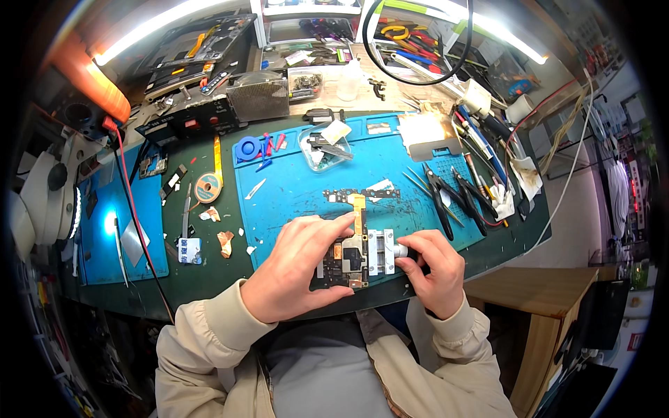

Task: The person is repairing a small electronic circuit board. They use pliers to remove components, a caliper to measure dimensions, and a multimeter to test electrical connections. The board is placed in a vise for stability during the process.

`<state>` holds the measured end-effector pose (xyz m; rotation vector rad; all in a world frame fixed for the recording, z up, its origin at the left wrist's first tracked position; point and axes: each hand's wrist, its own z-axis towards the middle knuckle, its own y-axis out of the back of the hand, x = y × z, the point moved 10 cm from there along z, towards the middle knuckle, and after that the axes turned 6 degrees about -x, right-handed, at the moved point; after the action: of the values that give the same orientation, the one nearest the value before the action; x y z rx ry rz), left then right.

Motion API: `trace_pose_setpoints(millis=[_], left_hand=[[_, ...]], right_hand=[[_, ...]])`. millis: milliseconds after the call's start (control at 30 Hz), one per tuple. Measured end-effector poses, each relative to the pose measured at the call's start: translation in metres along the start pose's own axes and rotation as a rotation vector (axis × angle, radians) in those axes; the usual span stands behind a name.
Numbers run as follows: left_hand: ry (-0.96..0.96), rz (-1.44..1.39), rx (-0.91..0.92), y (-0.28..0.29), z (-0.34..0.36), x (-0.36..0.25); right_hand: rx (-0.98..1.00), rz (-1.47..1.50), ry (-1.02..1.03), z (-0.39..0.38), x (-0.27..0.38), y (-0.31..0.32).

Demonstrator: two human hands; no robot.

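Observation:
In front of me a dark circuit board (354, 259) with a gold strip sits beside a silver metal clamp (380, 252). My left hand (296, 268) curls round the board from the left, its fingers at the far end and the thumb at the near end. The palm hides part of the board's left side. On the clamp's right, my right hand (433, 268) pinches a round silver knob (400, 251) between thumb and fingers. A narrow dark board strip (341, 197) lies just beyond the left fingertips.
Black-handled cutters (440, 202) and tweezers (421, 182) lie right on the blue mat (279, 191). A clear box (322, 161) of small parts stands farther back. Left are a tape roll (208, 187) and a hanging red-black cable (132, 209). A black cable loop (418, 82) hangs behind.

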<state>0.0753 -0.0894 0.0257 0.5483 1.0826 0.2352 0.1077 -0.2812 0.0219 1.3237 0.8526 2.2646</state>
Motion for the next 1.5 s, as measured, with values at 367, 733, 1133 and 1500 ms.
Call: trace_pose_setpoints(millis=[367,733,1133,1500], left_hand=[[0.029,-0.050,-0.004,-0.0010,-0.0018,0.0039],[0.017,-0.058,-0.017,-0.0007,-0.0022,0.0035],[0.019,-0.060,-0.018,-0.0005,-0.0020,0.0042],[0.024,-0.053,-0.025,-0.0006,-0.0024,0.0051]], right_hand=[[-0.017,-0.060,0.068,0.0007,0.0044,0.0000],[-0.009,-0.021,0.014,0.0000,0.0015,-0.0001],[-0.022,0.000,0.012,-0.0008,-0.0001,0.0001],[-0.007,-0.008,0.021,0.0008,0.0048,0.0019]])
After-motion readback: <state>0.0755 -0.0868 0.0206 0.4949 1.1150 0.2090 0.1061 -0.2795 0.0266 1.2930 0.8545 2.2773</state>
